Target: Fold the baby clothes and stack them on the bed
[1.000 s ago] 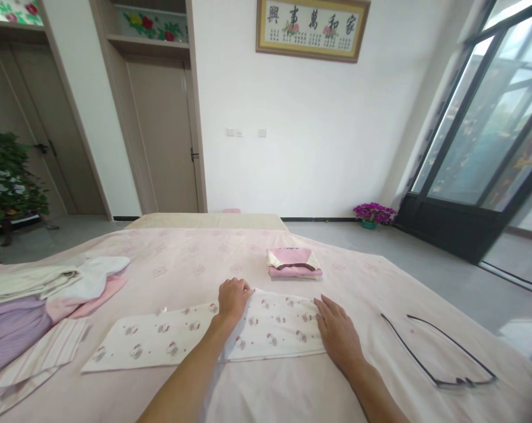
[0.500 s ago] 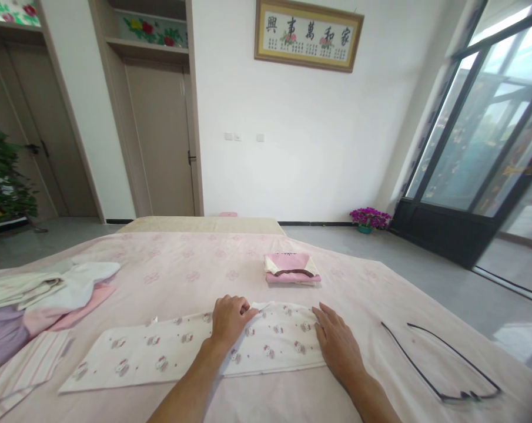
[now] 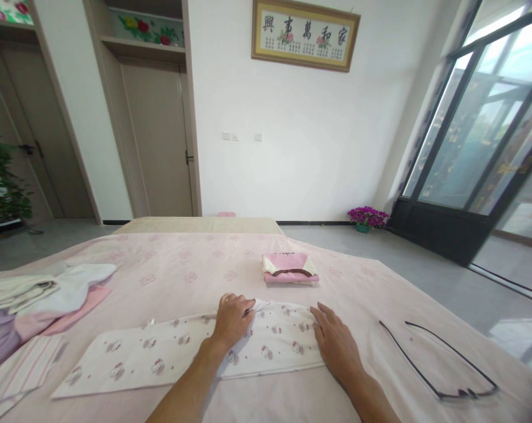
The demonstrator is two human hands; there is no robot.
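Observation:
A white garment with a cat-face print [image 3: 160, 346] lies flat as a long strip across the pink bedspread, perhaps trousers folded lengthwise. My left hand [image 3: 234, 320] rests on its middle, fingers curled and thumb drawn in, closed on the cloth near the far edge. Flat on the right end lies my right hand [image 3: 338, 341], fingers stretched out. Part of the strip is hidden under my left forearm. Beyond the hands sits a folded pink garment [image 3: 290, 269] with cream parts and a brown trim.
Several loose clothes [image 3: 40, 311] are heaped at the left. Black-framed glasses [image 3: 462, 392] lie with arms unfolded at the right. The pink flowered bedspread [image 3: 190, 258] ends before a grey floor. Purple flowers [image 3: 367, 216] stand by the wall, near a glazed door [image 3: 451, 158].
My left thumb has drawn in toward the fingers on the cloth. The right hand stays almost in place. The view has shifted slightly, so the surroundings appear a little further left.

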